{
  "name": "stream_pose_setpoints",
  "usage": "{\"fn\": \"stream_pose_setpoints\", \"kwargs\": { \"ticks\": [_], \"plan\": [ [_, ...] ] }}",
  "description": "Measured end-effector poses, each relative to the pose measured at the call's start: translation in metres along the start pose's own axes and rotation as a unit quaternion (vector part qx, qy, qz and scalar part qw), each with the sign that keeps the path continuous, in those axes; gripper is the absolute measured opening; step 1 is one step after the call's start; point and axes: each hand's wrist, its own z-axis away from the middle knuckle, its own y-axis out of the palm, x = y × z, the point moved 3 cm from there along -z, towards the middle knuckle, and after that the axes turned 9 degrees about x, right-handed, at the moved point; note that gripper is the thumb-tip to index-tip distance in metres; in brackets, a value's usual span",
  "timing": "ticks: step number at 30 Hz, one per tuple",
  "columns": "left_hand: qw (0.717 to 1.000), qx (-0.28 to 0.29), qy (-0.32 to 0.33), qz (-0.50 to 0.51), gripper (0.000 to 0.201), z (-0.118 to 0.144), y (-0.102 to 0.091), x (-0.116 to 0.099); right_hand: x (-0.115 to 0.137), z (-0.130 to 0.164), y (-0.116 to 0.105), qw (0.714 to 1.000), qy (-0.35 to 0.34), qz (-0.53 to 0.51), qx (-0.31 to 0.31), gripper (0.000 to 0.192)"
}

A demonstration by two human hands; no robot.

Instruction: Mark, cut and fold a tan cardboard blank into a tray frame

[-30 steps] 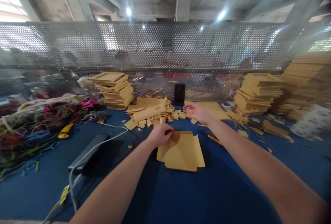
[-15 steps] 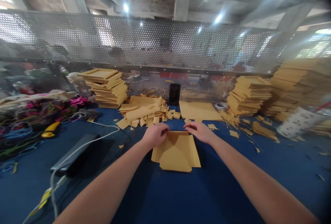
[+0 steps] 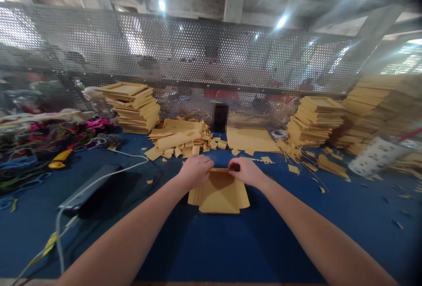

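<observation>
Behind the bench (image 3: 211, 246), a grey metal screen (image 3: 198, 53) punched with round holes runs beneath rough concrete beams and bright lamps. The bench top is a flat, dark blue surface strewn with curled and torn tan scraps (image 3: 198, 149). A thin, matte tan card sheet (image 3: 219, 196) lies near its middle, creased along the sides, notched at the near corners, its far edge turned up. Shallow card trays form a leaning left stack (image 3: 138, 110) and, across the bench, a right stack (image 3: 314, 121). Soft, tangled yarn (image 3: 59, 134) heaps at far left, near a smooth dark oblong box (image 3: 89, 187) crossed by a white cable (image 3: 108, 174). The left hand (image 3: 197, 170) curls over the sheet's far left corner; its thumb is hidden, so I cannot tell whether it pinches. The right hand (image 3: 245, 171) bends thumb and forefinger together, pinching the folded edge's right end.
</observation>
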Motion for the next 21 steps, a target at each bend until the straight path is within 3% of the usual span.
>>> {"fn": "stream_pose_setpoints", "kwargs": {
  "ticks": [11,21],
  "plan": [
    [0.999,0.028,-0.016,0.043,0.023,-0.008,0.008,-0.013,0.010,0.003,0.001,0.996,-0.032,0.081,-0.019,0.024],
    [0.999,0.018,-0.020,0.045,0.029,-0.005,0.010,-0.012,0.011,0.005,0.004,0.998,-0.026,0.065,-0.003,0.019]
  ]
}}
